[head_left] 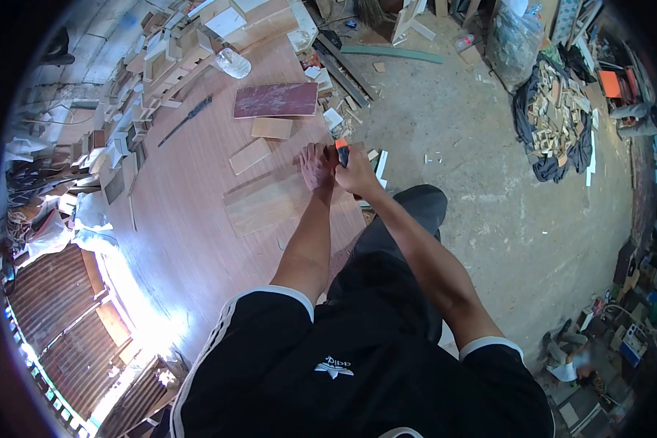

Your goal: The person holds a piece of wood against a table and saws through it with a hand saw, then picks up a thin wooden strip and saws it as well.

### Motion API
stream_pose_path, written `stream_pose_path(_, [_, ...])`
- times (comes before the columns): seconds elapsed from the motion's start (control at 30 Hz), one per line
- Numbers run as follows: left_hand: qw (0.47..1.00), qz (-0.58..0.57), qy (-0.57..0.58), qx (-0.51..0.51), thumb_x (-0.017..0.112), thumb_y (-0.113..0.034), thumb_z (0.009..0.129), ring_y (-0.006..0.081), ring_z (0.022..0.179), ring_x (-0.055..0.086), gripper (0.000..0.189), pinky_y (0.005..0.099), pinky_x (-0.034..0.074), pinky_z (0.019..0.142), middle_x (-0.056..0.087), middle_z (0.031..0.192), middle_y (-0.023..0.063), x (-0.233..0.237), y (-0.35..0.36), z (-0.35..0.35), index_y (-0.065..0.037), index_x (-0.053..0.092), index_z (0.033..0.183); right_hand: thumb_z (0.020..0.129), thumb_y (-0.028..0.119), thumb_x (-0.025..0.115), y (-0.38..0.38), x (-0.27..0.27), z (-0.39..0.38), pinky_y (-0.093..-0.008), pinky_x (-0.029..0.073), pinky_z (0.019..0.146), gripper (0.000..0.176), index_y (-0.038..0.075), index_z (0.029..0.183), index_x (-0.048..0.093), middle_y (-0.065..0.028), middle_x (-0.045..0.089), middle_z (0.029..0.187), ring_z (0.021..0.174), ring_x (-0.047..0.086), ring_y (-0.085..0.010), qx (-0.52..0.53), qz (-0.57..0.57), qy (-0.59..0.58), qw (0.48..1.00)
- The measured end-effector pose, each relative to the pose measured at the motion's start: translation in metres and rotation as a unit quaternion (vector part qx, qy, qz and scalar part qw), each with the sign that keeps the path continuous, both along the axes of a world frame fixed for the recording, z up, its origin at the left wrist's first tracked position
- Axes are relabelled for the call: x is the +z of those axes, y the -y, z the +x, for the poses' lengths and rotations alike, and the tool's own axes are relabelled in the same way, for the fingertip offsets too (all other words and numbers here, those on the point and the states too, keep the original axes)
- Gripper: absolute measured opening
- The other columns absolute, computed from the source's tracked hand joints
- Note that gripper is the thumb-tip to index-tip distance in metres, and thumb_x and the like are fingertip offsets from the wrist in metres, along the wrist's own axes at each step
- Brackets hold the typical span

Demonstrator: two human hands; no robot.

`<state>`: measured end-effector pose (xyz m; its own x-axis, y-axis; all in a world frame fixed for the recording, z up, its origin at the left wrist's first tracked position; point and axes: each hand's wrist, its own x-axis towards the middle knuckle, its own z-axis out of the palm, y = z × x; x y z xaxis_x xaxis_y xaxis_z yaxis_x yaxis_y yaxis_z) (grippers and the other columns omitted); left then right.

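Wooden board [263, 206], pale and long, lies flat on the table [208, 226] at a slant, its right end reaching toward the table's right edge, where the hands cover part of it. The left hand [316, 168] rests palm down over that end, its fingers stretched forward and slightly apart; its thumb cannot be made out. Just beside it, at the right edge, the right hand [354, 174] has its fingers clamped around the orange-and-black handle [343, 152] of a hand tool; the working end is too hidden to tell.

Beyond the board, a small pale wood block [249, 155] lies near its far side, and a tan block [272, 128] sits between that and a maroon board [275, 101] with a scuffed face, which lies nearer the far end of the table, close to the right edge. Farther left, a thin dark strip [186, 120] lies slantwise. A clear plastic bottle [233, 63] is near the far end, beside stacked wooden frames [179, 55] that crowd the far left corner.

On the floor [482, 212] past the right edge, a green strip [392, 54] lies near the table, while a heap of wood offcuts [558, 120] sits on dark cloth well apart from it, near a stuffed plastic bag [515, 44]. Another person [566, 358] is low down at the far side of the floor.
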<state>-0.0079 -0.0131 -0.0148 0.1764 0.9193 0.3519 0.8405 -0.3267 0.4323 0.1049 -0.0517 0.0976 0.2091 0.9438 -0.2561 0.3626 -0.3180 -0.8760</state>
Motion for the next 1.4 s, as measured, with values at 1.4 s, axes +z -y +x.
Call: stream_pose_path(1.4, [1.000, 0.026, -0.015, 0.008, 0.062, -0.019, 0.081, 0.0292, 0.084, 0.055, 0.012, 0.0417, 0.046, 0.079, 0.057, 0.084, 0.0106, -0.012, -0.004, 0.005, -0.007, 0.059, 0.081, 0.082, 0.005, 0.057, 0.097, 0.057, 0.002, -0.0430, 0.049, 0.067, 0.025, 0.000, 0.106, 0.050, -0.0247, 0.061, 0.081, 0.078, 0.063, -0.0429, -0.043, 0.026, -0.043, 0.998])
